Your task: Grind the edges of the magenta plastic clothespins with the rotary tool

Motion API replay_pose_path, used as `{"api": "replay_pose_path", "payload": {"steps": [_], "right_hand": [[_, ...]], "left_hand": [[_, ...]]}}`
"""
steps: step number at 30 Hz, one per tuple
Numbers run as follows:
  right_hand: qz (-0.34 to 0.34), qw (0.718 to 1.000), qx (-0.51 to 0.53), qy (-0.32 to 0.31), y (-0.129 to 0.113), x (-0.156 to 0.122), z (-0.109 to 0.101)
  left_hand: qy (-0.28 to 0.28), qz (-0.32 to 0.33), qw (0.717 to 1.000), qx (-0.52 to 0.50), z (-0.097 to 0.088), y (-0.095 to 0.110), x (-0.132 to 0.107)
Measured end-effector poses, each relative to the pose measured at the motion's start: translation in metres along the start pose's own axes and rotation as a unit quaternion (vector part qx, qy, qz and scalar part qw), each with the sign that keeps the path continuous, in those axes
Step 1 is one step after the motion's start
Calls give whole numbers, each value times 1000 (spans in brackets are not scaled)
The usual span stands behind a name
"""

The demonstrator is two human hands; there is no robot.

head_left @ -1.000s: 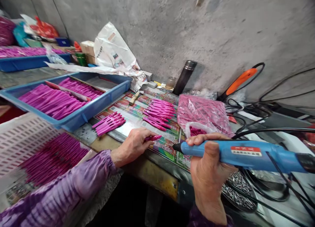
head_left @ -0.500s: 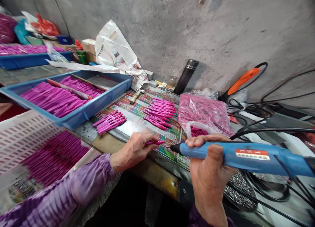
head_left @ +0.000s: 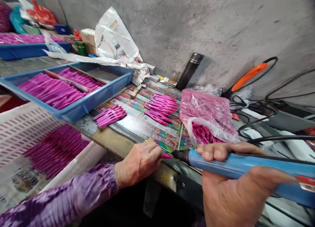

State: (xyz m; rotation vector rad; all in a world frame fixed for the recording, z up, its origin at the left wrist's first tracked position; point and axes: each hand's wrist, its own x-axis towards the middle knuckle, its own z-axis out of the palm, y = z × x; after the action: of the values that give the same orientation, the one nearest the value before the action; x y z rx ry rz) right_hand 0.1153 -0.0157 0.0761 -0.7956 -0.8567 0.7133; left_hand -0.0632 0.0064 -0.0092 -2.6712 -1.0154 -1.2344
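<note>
Left hand [head_left: 141,161] has its grip pinched tight on a pink piece [head_left: 167,156] at the near edge of the surface [head_left: 115,141], about 6 o'clock. Right hand [head_left: 236,191] has its grip wrapped fully round a blue tool [head_left: 246,166], with the tip right up against the piece from 3 o'clock. Bag [head_left: 204,112] sits at 1 o'clock.

There was the pink piece [head_left: 167,156], small, bright and glossy, with only its pointed end poking out of the left hand's [head_left: 141,161] pinch. It lay level just off the near edge of the printed mat [head_left: 147,128]. The blue tool [head_left: 221,166] was long and slim, with a black nose pointing left and a red label far back on its barrel. The right hand [head_left: 236,194] gripped it almost level, just off that same edge. Its nose touched the pink tip.
</note>
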Motion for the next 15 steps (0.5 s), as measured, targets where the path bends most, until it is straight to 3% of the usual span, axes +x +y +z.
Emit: {"api": "replay_pose_path", "payload": {"steps": [7,15], "right_hand": [[1,1000,-10,-9,-6,-2,5],[5,1000,-11,-12,-7,-6,4]], "left_hand": [[31,30,999,27,1,-1,-2],[29,27,999,22,2,0,-4]]}}
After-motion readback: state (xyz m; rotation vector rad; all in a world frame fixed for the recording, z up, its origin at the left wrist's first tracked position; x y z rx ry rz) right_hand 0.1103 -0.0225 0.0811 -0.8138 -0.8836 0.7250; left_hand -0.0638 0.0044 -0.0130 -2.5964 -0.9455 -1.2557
